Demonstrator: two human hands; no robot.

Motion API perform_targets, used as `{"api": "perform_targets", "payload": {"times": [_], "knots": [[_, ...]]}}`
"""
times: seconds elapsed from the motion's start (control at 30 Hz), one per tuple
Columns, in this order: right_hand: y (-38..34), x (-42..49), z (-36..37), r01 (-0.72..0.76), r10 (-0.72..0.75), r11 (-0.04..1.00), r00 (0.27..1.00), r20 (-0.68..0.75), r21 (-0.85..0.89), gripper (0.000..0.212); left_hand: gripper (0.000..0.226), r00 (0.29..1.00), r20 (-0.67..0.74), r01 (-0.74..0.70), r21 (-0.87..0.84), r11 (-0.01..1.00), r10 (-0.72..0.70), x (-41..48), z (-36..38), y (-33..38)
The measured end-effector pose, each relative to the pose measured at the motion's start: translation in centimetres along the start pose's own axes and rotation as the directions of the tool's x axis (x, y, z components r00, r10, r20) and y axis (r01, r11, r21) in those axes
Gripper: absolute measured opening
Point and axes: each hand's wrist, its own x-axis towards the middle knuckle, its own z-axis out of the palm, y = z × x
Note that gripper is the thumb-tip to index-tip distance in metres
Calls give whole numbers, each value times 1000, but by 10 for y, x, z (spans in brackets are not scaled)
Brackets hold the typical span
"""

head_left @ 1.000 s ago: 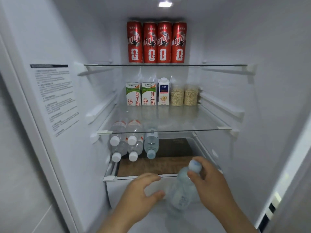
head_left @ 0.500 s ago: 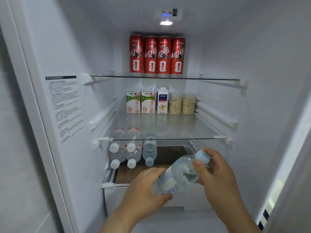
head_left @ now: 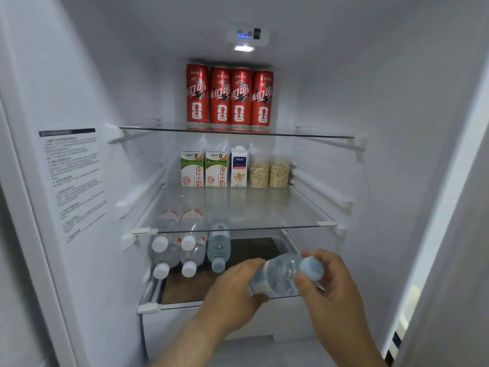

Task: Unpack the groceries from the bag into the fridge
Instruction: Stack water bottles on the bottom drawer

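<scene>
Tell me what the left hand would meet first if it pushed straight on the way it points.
Likely nothing soon: the left hand, gripping the clear plastic water bottle, points over bare brown shelf liner, right of the lying pale-blue bottle. Depth is unclear.

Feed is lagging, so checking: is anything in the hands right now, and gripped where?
Yes, one water bottle, held sideways by both hands: the left hand grips its body toward the base, and the right hand holds the capped end.

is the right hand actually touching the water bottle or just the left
Touching. The head view shows the right hand pinching the cap end of the water bottle; the left hand grips its other end.
</scene>
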Motion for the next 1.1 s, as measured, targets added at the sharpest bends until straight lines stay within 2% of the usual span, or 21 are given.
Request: {"api": "perform_targets", "payload": {"times": [0.2, 0.3, 0.37, 0.43, 0.53, 0.63, 0.67, 0.7, 0.73, 0.77, 0.8, 0.83, 0.9, 0.93, 1.1], "knots": [[6, 0, 2, -71, 87, 976, 994, 68, -208, 25, 48, 999, 46, -4, 16, 1000, 3, 15, 12, -18], [16, 1, 7, -107, 128, 945, 991, 50, -310, 27, 54, 995, 88, -57, 60, 997, 52, 20, 14, -21], [27, 4, 10, -132, 154, 938, 987, 47, -321, 27, 52, 992, 71, -105, 66, 992, 101, 21, 14, -27], [37, 9, 15, -120, 142, 948, 989, 52, -294, 26, 45, 995, 65, -75, 56, 996, 71, 13, 10, -35], [51, 10, 17, -108, 147, 952, 982, 117, -287, 27, 24, 999, 19, -52, 142, 988, 50, -8, 7, -55], [87, -12, 12, -90, 197, 877, 963, 182, -472, 29, 22, 998, -70, 7, 224, 975, 9, -27, 4, -79], [111, -11, 6, -97, 164, 841, 983, 80, -532, 35, 20, 995, -101, 32, 241, 970, -8, -31, 3, -86], [134, 1, 7, -13, 30, 718, 999, 12, -695, 42, 19, 992, -126, 61, 256, 965, -29, -32, 0, -91], [128, 7, 18, -186, 131, 773, 982, -134, -607, 45, 20, 988, -144, 92, 265, 960, -55, -33, -4, -94], [113, 2, 18, -91, 168, 846, 981, 101, -525, 42, 22, 986, -150, 116, 276, 954, -77, -34, -7, -97], [103, 7, 26, -40, 127, 890, 979, 163, -454, 44, 26, 986, -139, 129, 291, 948, -91, -34, -9, -100], [78, 14, 40, -31, 170, 878, 953, 251, -477, 47, 32, 988, -117, 132, 302, 944, -100, -34, -11, -102], [65, 25, 50, 21, 106, 884, 964, 244, -466, 48, 43, 990, -84, 132, 302, 944, -111, -33, -14, -104], [66, 35, 58, -4, 113, 888, 971, 212, -459, 47, 46, 990, -85, 132, 294, 947, -112, -33, -15, -106], [64, 52, 76, -92, 218, 902, 940, 262, -421, 47, 43, 985, -115, 152, 248, 957, -127, -30, -15, -108]]}}
